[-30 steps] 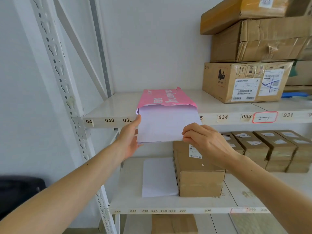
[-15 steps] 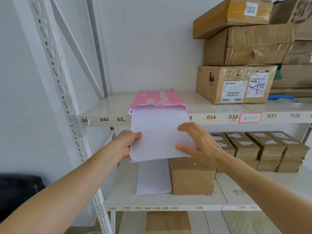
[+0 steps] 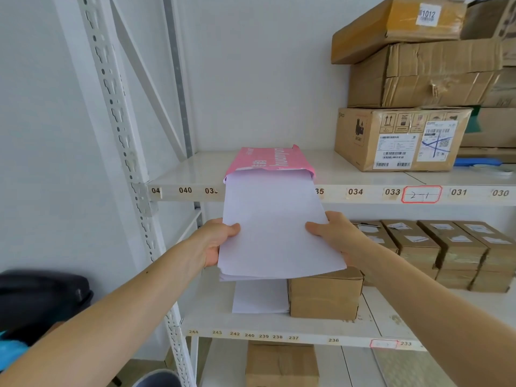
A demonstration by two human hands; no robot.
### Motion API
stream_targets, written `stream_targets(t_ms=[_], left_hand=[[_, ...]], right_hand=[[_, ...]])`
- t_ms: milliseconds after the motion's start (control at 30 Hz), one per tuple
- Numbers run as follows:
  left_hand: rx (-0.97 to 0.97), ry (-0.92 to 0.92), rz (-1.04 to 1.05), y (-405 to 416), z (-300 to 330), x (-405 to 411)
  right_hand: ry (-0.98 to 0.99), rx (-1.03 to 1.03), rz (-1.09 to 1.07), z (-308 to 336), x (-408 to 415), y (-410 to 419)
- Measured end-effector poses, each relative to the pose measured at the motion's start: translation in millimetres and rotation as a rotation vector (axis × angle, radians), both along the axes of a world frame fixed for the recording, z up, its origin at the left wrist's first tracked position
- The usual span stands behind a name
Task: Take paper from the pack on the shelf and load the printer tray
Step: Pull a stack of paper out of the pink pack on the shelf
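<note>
A pink paper pack lies open-ended on the upper shelf. A stack of white paper sticks far out of its mouth, past the shelf's front edge, sloping down toward me. My left hand grips the stack's left edge with the thumb on top. My right hand grips the right edge the same way. The stack's far end is still inside the pack. No printer is in view.
Stacked cardboard boxes fill the upper shelf's right side. On the lower shelf sit a loose white sheet, a cardboard box and several small boxes. A perforated upright post stands left; a dark object lies low left.
The paper stack has slid much further out of the pink pack toward me. My right hand went from pinching the front edge to gripping the right side; my left hand followed the stack down.
</note>
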State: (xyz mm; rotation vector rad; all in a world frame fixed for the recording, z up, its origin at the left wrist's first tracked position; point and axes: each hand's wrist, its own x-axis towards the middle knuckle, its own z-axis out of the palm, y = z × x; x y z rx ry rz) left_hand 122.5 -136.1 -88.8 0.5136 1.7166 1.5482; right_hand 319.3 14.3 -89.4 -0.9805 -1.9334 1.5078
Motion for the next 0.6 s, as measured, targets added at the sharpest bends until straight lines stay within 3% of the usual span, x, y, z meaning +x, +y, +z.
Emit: stream_targets(t_ms=[233, 600], left_hand=[[-0.097, -0.031, 0.002, -6, -9, 12], [-0.049, 0.06, 0.145, -10, -43, 46]], right_hand=[[0.002, 0.102, -0.098, -21, 5, -14], [-0.025, 0.242, -0.122, -50, 25, -31]])
